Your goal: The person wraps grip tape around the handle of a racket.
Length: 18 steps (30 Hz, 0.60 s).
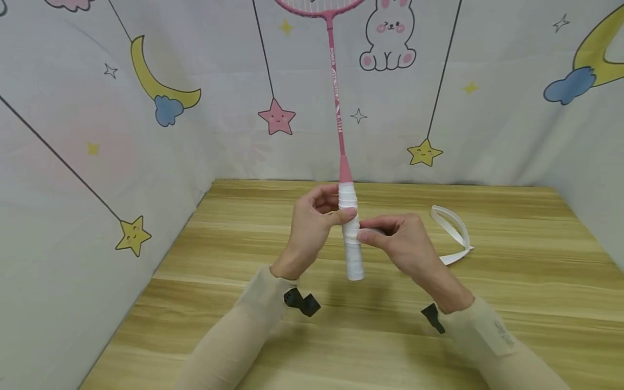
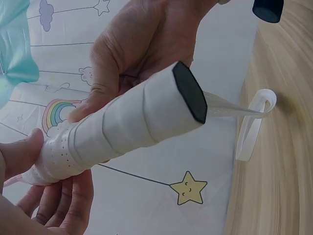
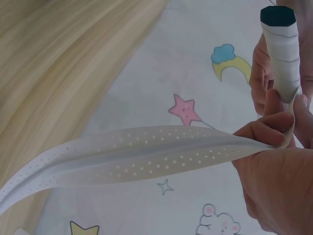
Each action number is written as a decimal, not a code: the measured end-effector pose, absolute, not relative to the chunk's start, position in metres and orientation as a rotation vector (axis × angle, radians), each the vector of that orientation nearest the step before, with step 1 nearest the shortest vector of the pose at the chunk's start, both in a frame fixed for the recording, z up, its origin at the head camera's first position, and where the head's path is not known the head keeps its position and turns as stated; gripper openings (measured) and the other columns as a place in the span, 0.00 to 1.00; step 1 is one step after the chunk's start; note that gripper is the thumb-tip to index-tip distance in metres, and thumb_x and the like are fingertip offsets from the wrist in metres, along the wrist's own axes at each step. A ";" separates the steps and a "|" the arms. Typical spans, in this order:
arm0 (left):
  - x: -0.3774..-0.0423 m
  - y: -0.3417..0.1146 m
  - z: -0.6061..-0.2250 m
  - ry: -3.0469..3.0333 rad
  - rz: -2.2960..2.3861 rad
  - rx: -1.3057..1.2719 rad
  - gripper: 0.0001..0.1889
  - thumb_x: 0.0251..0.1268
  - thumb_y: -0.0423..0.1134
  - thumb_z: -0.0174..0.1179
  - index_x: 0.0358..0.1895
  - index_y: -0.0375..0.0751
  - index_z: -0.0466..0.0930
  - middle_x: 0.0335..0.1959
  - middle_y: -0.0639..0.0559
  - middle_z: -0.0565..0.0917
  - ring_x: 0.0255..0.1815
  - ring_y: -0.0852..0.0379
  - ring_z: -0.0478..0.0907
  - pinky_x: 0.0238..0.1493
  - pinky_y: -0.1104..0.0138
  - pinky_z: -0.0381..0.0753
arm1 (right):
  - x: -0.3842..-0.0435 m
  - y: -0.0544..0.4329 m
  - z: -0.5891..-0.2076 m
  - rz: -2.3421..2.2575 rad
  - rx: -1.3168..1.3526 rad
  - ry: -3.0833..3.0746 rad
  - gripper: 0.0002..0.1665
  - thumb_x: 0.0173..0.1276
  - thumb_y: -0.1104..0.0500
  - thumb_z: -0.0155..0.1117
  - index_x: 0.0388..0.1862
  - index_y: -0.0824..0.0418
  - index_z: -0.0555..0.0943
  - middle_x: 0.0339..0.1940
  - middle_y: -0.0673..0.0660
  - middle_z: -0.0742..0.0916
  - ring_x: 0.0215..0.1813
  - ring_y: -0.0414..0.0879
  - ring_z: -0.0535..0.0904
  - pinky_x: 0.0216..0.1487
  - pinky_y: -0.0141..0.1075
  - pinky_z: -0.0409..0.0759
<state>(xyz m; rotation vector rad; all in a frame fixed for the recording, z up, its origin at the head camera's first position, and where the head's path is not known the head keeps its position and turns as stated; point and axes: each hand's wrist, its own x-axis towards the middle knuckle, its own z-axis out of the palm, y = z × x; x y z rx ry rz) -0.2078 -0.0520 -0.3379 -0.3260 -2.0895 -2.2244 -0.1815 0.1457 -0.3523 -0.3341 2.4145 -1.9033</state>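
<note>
Held the pink racket (image 1: 336, 92) up over the wooden table (image 1: 244, 227), with the strung head at the top and cut off by the upper edge of the head view! Clamped the left hand (image 1: 312, 227) round the upper part of the white handle (image 1: 350, 230), with the thumb laid across the front. And pinched the white tape (image 3: 146, 151) in the right hand (image 1: 408, 245), tight up against the handle's side, just below the left thumb! Had both hands close together there, one on each side of the handle.

Ran the tape out from the handle, through the right fingers and away to a loose loop on the tabletop, right of the right hand. Showed rows of small holes along that strip, plus a crease down its middle, in the right wrist view. Showed small holes on the handle's wrapping too, near the left thumb, then slanting seams down to the dark end cap (image 2: 190, 92).

Wore pale sleeves (image 1: 229, 336) on both arms, with a black mount (image 1: 294, 298) by each wrist. Backed it all with a printed cloth (image 1: 229, 65): pictured a pink star (image 1: 277, 117), a rabbit (image 1: 390, 35), a yellow moon (image 1: 153, 86)!
</note>
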 end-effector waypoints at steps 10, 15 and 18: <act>-0.208 -0.053 -0.340 -2.053 -2.276 -0.326 0.22 0.67 0.23 0.72 0.64 0.28 0.83 0.42 0.52 0.88 0.42 0.62 0.85 0.46 0.72 0.87 | -0.181 0.145 -0.351 -1.916 -0.296 2.443 0.14 0.70 0.60 0.80 0.48 0.69 0.92 0.38 0.48 0.95 0.42 0.38 0.88 0.46 0.31 0.87; -0.206 -0.051 -0.340 -2.087 -2.148 -0.314 0.21 0.64 0.25 0.76 0.60 0.31 0.85 0.45 0.43 0.89 0.42 0.62 0.85 0.45 0.71 0.88 | -0.179 0.147 -0.349 -1.890 -0.290 2.520 0.11 0.69 0.60 0.81 0.42 0.68 0.92 0.31 0.43 0.92 0.36 0.39 0.83 0.38 0.31 0.82; -0.205 -0.052 -0.340 -2.089 -2.143 -0.310 0.21 0.64 0.25 0.75 0.60 0.31 0.85 0.44 0.44 0.89 0.41 0.61 0.85 0.45 0.70 0.88 | -0.179 0.148 -0.346 -1.877 -0.293 2.540 0.11 0.69 0.60 0.81 0.42 0.68 0.92 0.30 0.42 0.91 0.34 0.39 0.81 0.36 0.31 0.79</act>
